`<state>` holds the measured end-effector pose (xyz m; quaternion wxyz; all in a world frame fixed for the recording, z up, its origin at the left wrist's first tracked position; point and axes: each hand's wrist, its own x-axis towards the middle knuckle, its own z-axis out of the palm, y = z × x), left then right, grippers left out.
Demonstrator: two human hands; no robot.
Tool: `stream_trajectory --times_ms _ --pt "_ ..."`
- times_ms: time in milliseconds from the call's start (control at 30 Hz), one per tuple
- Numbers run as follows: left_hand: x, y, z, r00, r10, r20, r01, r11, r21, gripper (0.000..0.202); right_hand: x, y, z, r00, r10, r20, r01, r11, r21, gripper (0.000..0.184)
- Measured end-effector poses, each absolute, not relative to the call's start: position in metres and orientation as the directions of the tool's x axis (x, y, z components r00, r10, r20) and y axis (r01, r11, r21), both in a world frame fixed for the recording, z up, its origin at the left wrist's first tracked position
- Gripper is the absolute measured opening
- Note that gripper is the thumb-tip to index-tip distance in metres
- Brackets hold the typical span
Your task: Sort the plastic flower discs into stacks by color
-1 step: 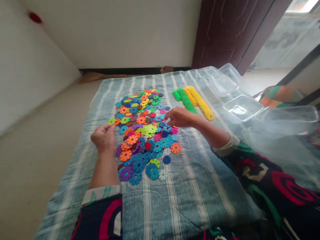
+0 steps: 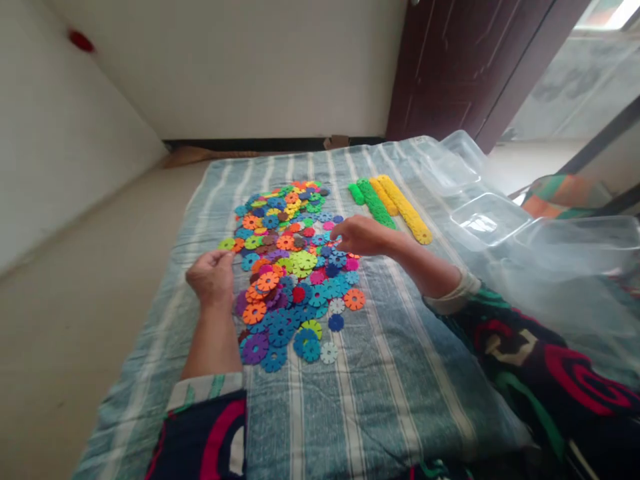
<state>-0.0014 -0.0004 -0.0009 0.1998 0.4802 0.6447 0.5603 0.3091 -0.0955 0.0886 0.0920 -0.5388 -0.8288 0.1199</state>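
A pile of flat, notched plastic discs (image 2: 280,327) in many colours spreads over the striped cloth. At the pile's left edge, my left hand (image 2: 211,277) has its thumb and fingertips pinched together, close to a lime green disc (image 2: 227,244). Whatever may be in that pinch is too small to make out. Over the right side of the pile, my right hand (image 2: 364,235) is closed with fingers curled downward among blue and pink discs. Its fingertips are partly hidden, so what they grip cannot be seen.
Beyond my right hand lie rows of stacked discs, a long green row (image 2: 376,204), a long yellow row (image 2: 406,212) and two shorter ones. Clear plastic boxes (image 2: 490,220) stand along the table's right side. A brown door (image 2: 450,73) and a wall are behind the table.
The whole view has shifted slightly, so everything sits a little lower and further right. Both hands keep their places at the pile.
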Motion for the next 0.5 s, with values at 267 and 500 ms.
stream_trajectory --times_ms 267,500 --pt "-0.007 -0.004 -0.006 -0.430 0.850 0.305 0.469 -0.078 0.880 0.020 0.293 -0.064 0.080 -0.342 0.939 0.028 0.900 0.336 -0.277 0.035" --pt "-0.012 -0.003 -0.009 -0.417 0.855 0.309 0.499 -0.070 0.864 0.024 0.287 -0.043 0.062 -0.446 0.895 0.009 0.862 0.432 -0.265 0.043"
